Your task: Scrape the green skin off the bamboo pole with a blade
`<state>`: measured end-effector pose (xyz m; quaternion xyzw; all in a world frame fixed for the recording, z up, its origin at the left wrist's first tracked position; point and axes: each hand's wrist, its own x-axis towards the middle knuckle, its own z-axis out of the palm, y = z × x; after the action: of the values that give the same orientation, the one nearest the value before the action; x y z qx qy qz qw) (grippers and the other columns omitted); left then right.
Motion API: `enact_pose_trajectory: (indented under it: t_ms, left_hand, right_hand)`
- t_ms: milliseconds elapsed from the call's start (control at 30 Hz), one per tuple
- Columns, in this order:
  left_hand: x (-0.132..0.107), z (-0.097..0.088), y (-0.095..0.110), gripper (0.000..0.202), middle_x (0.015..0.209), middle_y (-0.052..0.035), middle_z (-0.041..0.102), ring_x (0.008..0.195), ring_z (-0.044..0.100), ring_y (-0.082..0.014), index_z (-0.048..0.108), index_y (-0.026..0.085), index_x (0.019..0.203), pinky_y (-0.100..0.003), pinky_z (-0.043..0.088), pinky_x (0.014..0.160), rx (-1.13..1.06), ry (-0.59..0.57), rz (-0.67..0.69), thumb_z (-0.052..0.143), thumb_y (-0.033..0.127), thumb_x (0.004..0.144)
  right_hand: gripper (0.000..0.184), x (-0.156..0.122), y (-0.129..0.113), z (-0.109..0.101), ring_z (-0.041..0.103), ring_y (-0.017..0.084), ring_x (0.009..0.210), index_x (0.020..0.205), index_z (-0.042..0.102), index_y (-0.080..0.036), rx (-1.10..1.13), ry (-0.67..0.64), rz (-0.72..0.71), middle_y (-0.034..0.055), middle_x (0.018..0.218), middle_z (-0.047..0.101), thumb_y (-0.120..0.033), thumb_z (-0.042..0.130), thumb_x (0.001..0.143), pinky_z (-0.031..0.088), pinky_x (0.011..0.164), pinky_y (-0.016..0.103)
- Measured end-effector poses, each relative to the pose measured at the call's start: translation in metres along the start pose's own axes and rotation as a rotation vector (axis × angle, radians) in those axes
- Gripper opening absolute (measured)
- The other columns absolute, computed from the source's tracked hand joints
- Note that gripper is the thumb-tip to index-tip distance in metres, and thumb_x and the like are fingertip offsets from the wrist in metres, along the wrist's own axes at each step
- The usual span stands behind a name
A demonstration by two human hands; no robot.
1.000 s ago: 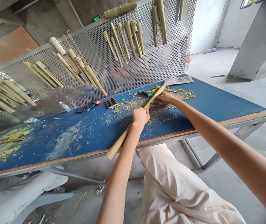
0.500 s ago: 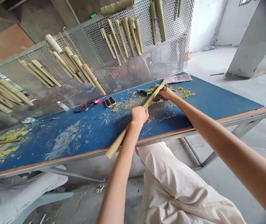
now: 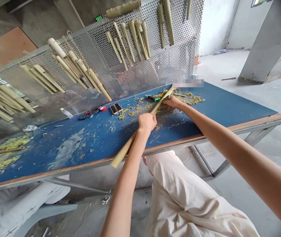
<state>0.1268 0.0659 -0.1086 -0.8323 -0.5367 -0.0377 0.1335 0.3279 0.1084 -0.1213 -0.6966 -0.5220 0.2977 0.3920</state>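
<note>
My left hand [image 3: 146, 123] clenches a long pale-yellow bamboo pole [image 3: 124, 149], which slants across the near edge of the blue-topped wooden workbench [image 3: 229, 108], its lower end jutting past that edge. My right hand [image 3: 175, 102] grasps a dark lump [image 3: 164, 106] against the pole's far end, among yellow-green shavings [image 3: 140, 110], beside a green-handled tool [image 3: 152, 98].

1. Bright, even daylight; a window [image 3: 260, 2] glows at upper right.
2. Shadows soft, faint on the desk [image 3: 219, 102].
3. Both hands, left [image 3: 147, 123] and right [image 3: 175, 102], fairly sharp.
4. Pixelated blur patch [image 3: 187, 81] at far desk edge.
5. Wide-angle bowing toward frame edges; dark smudge in upper right corner.
</note>
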Motion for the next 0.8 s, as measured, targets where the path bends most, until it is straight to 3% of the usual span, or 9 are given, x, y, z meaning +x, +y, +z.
enact_pose_trajectory:
  t_ms: [100,267,500,667,800]
  left_hand:
    - [0.0,-0.001,0.0,0.047,0.105,-0.024,0.073,0.1,0.071,-0.0298,0.073,0.003,0.11,-0.033,0.049,0.08,-0.001,-0.003,0.001,0.043,0.039,0.103]
    - [-0.001,-0.002,0.001,0.048,0.107,-0.0236,0.073,0.101,0.071,-0.0292,0.073,0.004,0.112,-0.033,0.05,0.081,0.008,-0.021,-0.009,0.042,0.039,0.103]
    - [-0.001,-0.001,0.0,0.047,0.106,-0.024,0.073,0.099,0.072,-0.0295,0.073,0.004,0.11,-0.033,0.05,0.08,0.004,-0.007,-0.002,0.043,0.039,0.103]
    - [-0.001,-0.001,0.0,0.047,0.107,-0.0244,0.073,0.1,0.071,-0.0298,0.073,0.004,0.111,-0.034,0.05,0.081,-0.004,0.002,0.002,0.043,0.039,0.103]
    - [-0.001,-0.001,0.0,0.047,0.108,-0.0246,0.073,0.101,0.071,-0.03,0.073,0.004,0.111,-0.034,0.05,0.081,-0.001,-0.008,-0.003,0.043,0.038,0.103]
  right_hand:
    - [0.035,-0.004,-0.002,-0.001,0.047,0.013,0.047,0.06,0.049,-0.021,-0.045,0.044,0.025,0.0038,0.047,0.051,-0.02,0.057,0.094,0.038,0.045,0.024]
    - [0.04,-0.008,-0.004,0.002,0.048,0.012,0.05,0.058,0.049,-0.018,-0.07,0.0,-0.024,0.0047,0.048,0.05,-0.024,0.059,0.096,0.037,0.051,0.024]
    - [0.036,-0.011,-0.008,0.005,0.049,0.013,0.049,0.057,0.05,-0.019,-0.089,0.01,-0.048,0.003,0.048,0.051,-0.02,0.062,0.091,0.036,0.047,0.023]
    - [0.033,-0.016,-0.011,0.005,0.05,0.013,0.05,0.059,0.052,-0.019,-0.156,0.119,-0.022,0.0033,0.049,0.052,-0.022,0.063,0.091,0.035,0.047,0.024]
    - [0.033,-0.017,-0.011,0.008,0.052,0.014,0.052,0.06,0.053,-0.018,-0.073,0.024,-0.046,0.0042,0.051,0.054,-0.023,0.061,0.092,0.038,0.049,0.023]
